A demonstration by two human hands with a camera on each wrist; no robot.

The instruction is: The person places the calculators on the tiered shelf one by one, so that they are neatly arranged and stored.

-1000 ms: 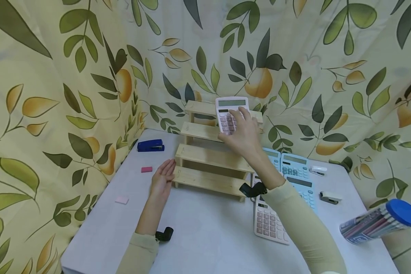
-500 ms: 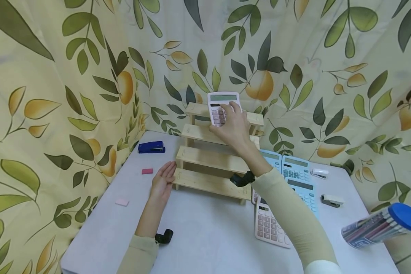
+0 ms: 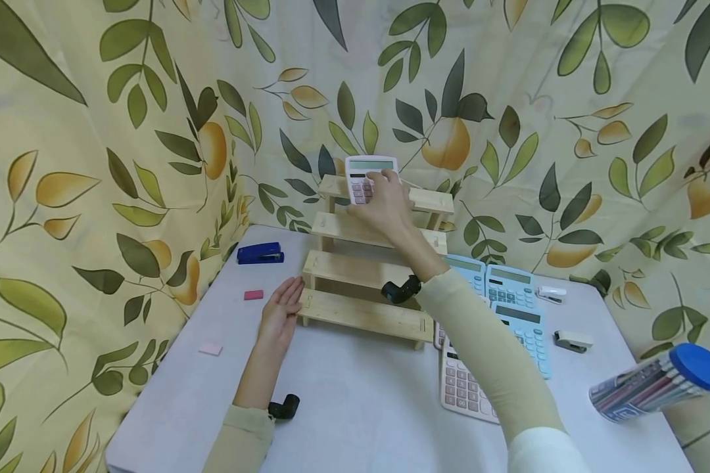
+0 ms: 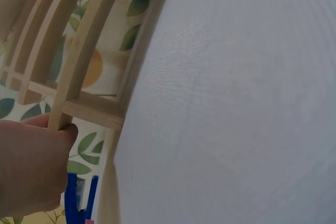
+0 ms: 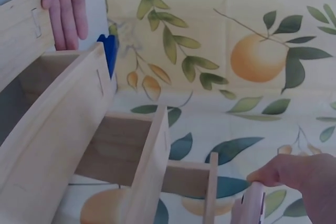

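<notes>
A stepped wooden shelf (image 3: 363, 314) stands mid-table. My left hand (image 3: 279, 314) holds the left end of its lowest step; in the left wrist view, the thumb and fingers (image 4: 39, 121) lie on either side of the board's end. My right hand (image 3: 387, 203) grips a pale pink calculator (image 3: 371, 165) by its lower part, keypad and display facing me. It is raised at the top step, which it overlaps in the head view. In the right wrist view only the calculator's edge (image 5: 251, 205) shows, below the thumb.
Blue calculators (image 3: 517, 315) and pink calculators (image 3: 467, 389) lie right of the shelf. White staplers (image 3: 572, 341) and a blue-lidded pencil jar (image 3: 645, 387) are farther right. On the left are a blue stapler (image 3: 260, 253), a red eraser (image 3: 253, 295) and a pale pink block (image 3: 210, 347). Patterned curtains stand behind.
My right hand has moved left and slightly farther back along the top step with the pink calculator. My left hand has stayed at the lowest step's end.
</notes>
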